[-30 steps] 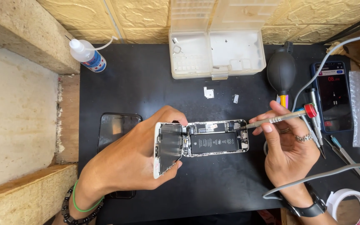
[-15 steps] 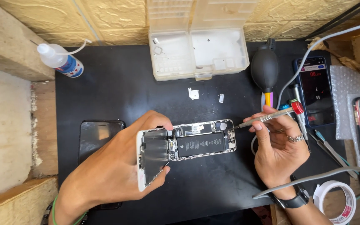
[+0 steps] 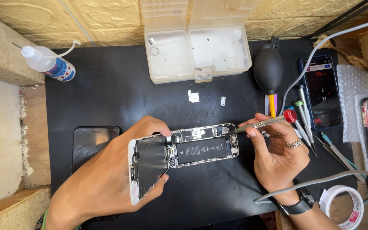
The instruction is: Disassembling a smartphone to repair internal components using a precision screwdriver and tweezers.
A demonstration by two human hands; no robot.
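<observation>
We are lifting the phone's screen [image 3: 148,170] in our left hand's [image 3: 107,179] grip while our right hand [image 3: 277,155] is pinching a screwdriver [image 3: 265,122] at the opened phone [image 3: 203,145]

The mat [image 3: 107,102] looked matt black; the screwdriver [image 3: 265,122] shaft was knurled metal; the parts box [image 3: 201,51] was cloudy translucent plastic.
</observation>
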